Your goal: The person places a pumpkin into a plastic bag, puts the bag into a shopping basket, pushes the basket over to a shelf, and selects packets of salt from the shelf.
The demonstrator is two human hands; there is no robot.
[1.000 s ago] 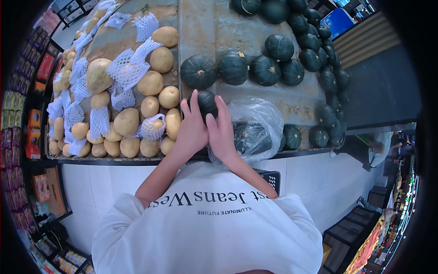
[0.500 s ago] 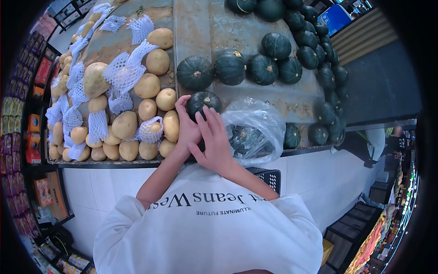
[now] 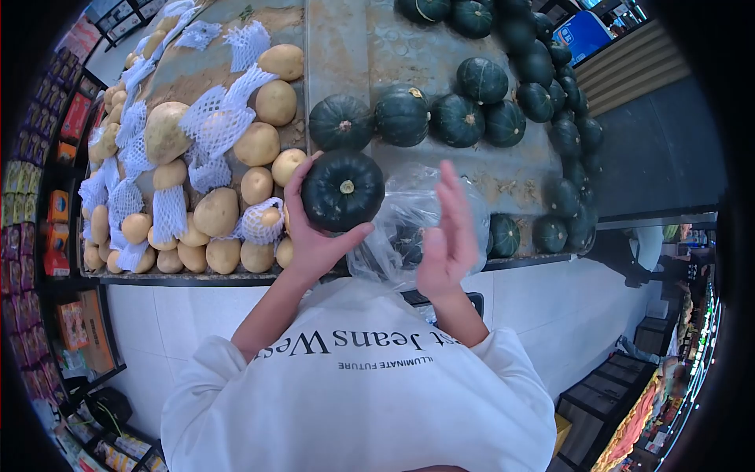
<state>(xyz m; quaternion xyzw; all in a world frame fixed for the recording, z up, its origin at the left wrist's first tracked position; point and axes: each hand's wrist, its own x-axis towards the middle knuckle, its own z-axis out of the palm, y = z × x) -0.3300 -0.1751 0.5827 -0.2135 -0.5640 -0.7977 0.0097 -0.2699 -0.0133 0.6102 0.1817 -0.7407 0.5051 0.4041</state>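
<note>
A dark green kabocha pumpkin with a pale stem sits in my left hand, whose thumb and fingers curve around its left and near sides. My right hand is off the pumpkin, slightly blurred, its fingers stretched upward and the thumb apart. It hovers over a clear plastic bag on the near edge of the display. Dark green shapes show through the bag's film; how many is unclear. Just beyond the held pumpkin lies another kabocha.
Potatoes, some in white foam nets, cover the left side of the stand. More pumpkins line the back and right side. Part of a black crate shows below the stand's edge. Packaged goods fill shelves at far left.
My left hand has raised the pumpkin nearer to me. My right hand has let go of it and moved right, over the bag, whose film now spreads further left.
</note>
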